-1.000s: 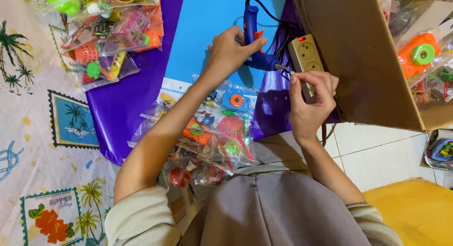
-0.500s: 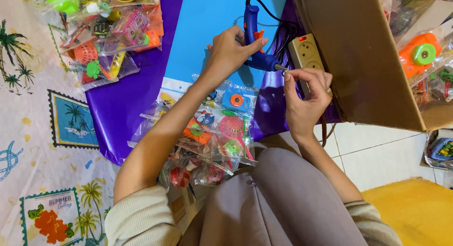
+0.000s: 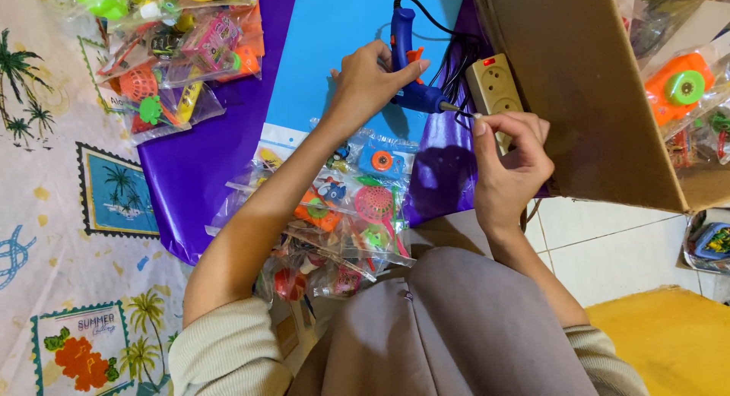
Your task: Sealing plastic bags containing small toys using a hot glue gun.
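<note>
My left hand (image 3: pixel 370 86) grips a blue glue gun (image 3: pixel 406 61) with an orange trigger, held over a blue sheet (image 3: pixel 334 46). Its nozzle points right, toward my right hand (image 3: pixel 511 164). My right hand pinches a small pale piece (image 3: pixel 477 117) just at the nozzle tip, in front of a beige power strip (image 3: pixel 496 88) with a lit red switch. The gun's black cord (image 3: pixel 441 27) runs up and over to the strip. Under my arms lies a pile of small toys in clear plastic bags (image 3: pixel 346 213).
A large brown cardboard box (image 3: pixel 585 92) stands right of the power strip. Purple sheet (image 3: pixel 209 160) lies on a palm-print mat (image 3: pixel 61 213). More bagged toys (image 3: pixel 179 54) lie at top left and others (image 3: pixel 684 92) at the right. White tile floor and a yellow mat (image 3: pixel 669 343) are at lower right.
My right hand has lifted slightly away from the power strip and now pinches the small piece at the gun's nozzle. My left hand stays on the glue gun.
</note>
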